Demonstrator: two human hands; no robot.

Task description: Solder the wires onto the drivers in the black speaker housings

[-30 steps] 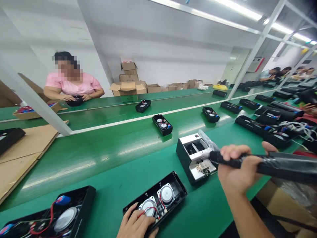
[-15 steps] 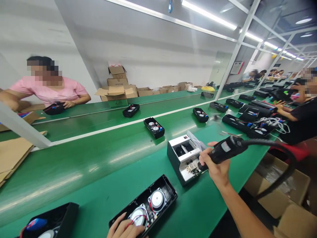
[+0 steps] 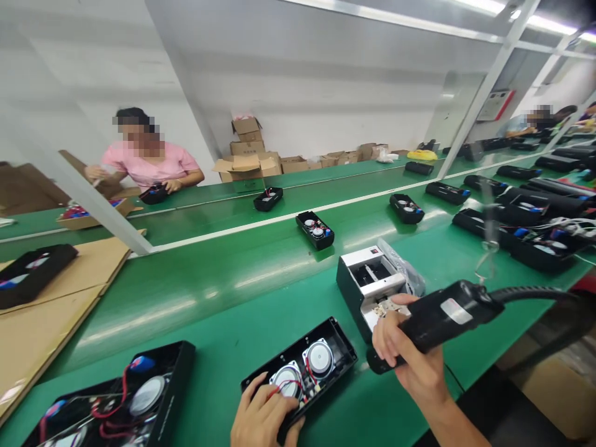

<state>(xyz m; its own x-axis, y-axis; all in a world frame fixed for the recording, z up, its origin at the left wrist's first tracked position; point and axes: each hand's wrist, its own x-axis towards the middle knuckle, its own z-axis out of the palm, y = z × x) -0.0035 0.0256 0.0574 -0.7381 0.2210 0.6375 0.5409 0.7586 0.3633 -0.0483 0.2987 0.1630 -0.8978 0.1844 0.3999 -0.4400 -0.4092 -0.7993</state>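
My left hand (image 3: 265, 410) grips the near left end of a black speaker housing (image 3: 344, 351), fingers over its rim. Inside it sit two round speakers (image 3: 319, 358) with red and dark wires. My right hand (image 3: 414, 354) is wrapped around a black electric screwdriver (image 3: 447, 316), its cable running off to the right. The screwdriver's front end points down and left, between the housing and a screw feeder (image 3: 350, 282); its bit cannot be made out. At the lower left lies another speaker housing (image 3: 179, 372) with a blue part and red wires.
A co-worker in pink (image 3: 151, 158) sits across the green conveyor belt (image 3: 223, 273), which carries more housings. Flat cardboard (image 3: 102, 261) lies at left. A white post (image 3: 100, 205) rises beyond it. Several housings (image 3: 535, 248) crowd the right side, and a clear plastic bag (image 3: 405, 270) lies by the feeder.
The view has swung left, so things appear further right. My right hand has drawn the screwdriver back from the screw feeder, towards the speaker housing. My left hand stays on the housing.
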